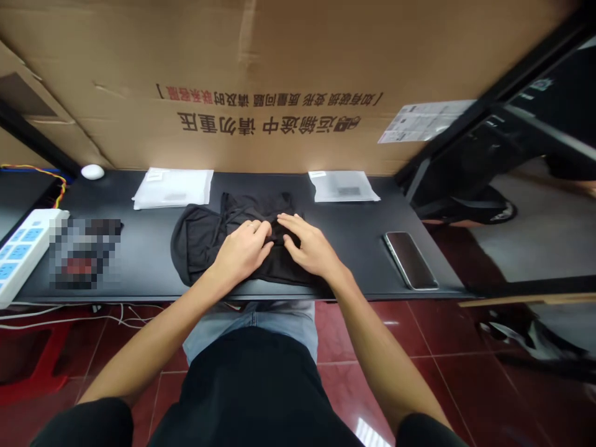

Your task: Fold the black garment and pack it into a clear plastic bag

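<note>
A crumpled black cloth garment lies on the black tabletop in front of me, with a thin strap or cord across its left part. My left hand rests on the middle of it, fingers curled in and closed on the fabric. Just to the right, my right hand lies over the cloth with its fingers stretched out, their tips touching the fabric close to the left hand. The part of the garment beneath both hands is hidden.
Two white plastic packets, a left one and a right one, lie along the cardboard wall. A phone lies at the right. At the left are a white power strip, a blurred-out item and a white rounded object.
</note>
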Tool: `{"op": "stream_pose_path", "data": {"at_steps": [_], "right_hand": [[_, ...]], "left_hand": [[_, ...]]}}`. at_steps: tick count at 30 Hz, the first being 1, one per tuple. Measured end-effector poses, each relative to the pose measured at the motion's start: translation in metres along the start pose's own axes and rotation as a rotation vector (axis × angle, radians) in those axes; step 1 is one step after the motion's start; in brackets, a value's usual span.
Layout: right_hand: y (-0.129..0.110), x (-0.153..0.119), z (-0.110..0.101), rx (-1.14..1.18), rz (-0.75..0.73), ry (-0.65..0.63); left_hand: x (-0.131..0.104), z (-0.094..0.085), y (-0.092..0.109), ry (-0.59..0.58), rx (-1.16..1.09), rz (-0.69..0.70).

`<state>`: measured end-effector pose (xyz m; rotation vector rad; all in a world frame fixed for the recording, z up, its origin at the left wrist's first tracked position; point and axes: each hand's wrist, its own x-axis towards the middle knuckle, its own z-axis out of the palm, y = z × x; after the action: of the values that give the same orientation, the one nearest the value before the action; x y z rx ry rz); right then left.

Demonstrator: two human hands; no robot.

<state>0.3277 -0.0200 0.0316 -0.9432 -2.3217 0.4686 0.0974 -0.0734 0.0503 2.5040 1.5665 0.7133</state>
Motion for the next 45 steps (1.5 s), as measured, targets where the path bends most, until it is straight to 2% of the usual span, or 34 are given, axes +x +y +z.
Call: {"op": "stream_pose_path", "data": {"at_steps": [3,5,7,9,10,12,13,15,17,20,24,27,30,34,37,39,43,45], "right_hand": [[0.001,-0.010,-0.005,0.062,-0.051,-0.036],[-0.004,-0.011,0.000,0.068,-0.117,-0.101],[-0.009,-0.010,0.008,0.041,-0.148,-0.139],[-0.012,-0.010,0.015,0.009,-0.145,-0.153],[-0.013,-0.010,0.018,-0.002,-0.142,-0.162],[-0.014,-0.010,0.021,-0.016,-0.140,-0.178],[-0.014,-0.011,0.021,-0.020,-0.138,-0.183],[-0.014,-0.011,0.021,-0.024,-0.134,-0.185],[-0.014,-0.010,0.020,-0.022,-0.127,-0.185],[-0.017,-0.010,0.018,-0.010,-0.112,-0.198],[-0.031,-0.007,0.017,0.031,-0.107,-0.219],[-0.049,0.001,0.024,0.067,-0.141,-0.246],[-0.068,0.013,0.037,0.129,-0.210,-0.295],[-0.075,0.018,0.045,0.120,-0.226,-0.340],[-0.065,0.012,0.035,0.126,-0.235,-0.361],[-0.055,0.007,0.024,0.195,-0.213,-0.298],[-0.040,0.004,0.010,0.215,-0.044,0.033],[-0.035,0.006,0.010,0.150,-0.033,0.041]], "left_hand": [[-0.007,0.003,-0.005,-0.070,-0.077,0.125],[-0.015,-0.003,-0.012,-0.047,-0.120,0.167],[-0.024,-0.014,-0.022,0.060,-0.120,0.073],[-0.031,-0.024,-0.034,0.182,-0.070,-0.156],[-0.033,-0.029,-0.039,0.204,-0.042,-0.283],[-0.035,-0.034,-0.046,0.151,-0.011,-0.477],[-0.034,-0.035,-0.048,0.096,-0.010,-0.527],[-0.031,-0.034,-0.048,0.012,-0.029,-0.564],[-0.026,-0.031,-0.045,-0.010,-0.054,-0.580],[-0.020,-0.030,-0.040,0.007,-0.123,-0.608],[-0.015,-0.041,-0.032,0.096,-0.195,-0.627],[-0.010,-0.052,-0.024,0.230,-0.185,-0.619],[-0.006,-0.052,-0.014,0.331,-0.150,-0.569],[-0.006,-0.033,-0.011,0.273,-0.133,-0.436],[-0.012,-0.018,-0.017,0.192,-0.185,-0.345],[-0.017,-0.011,-0.022,0.130,-0.227,-0.286],[-0.026,-0.009,-0.030,0.012,-0.230,-0.173],[-0.029,-0.012,-0.033,-0.017,-0.258,-0.141]]}}
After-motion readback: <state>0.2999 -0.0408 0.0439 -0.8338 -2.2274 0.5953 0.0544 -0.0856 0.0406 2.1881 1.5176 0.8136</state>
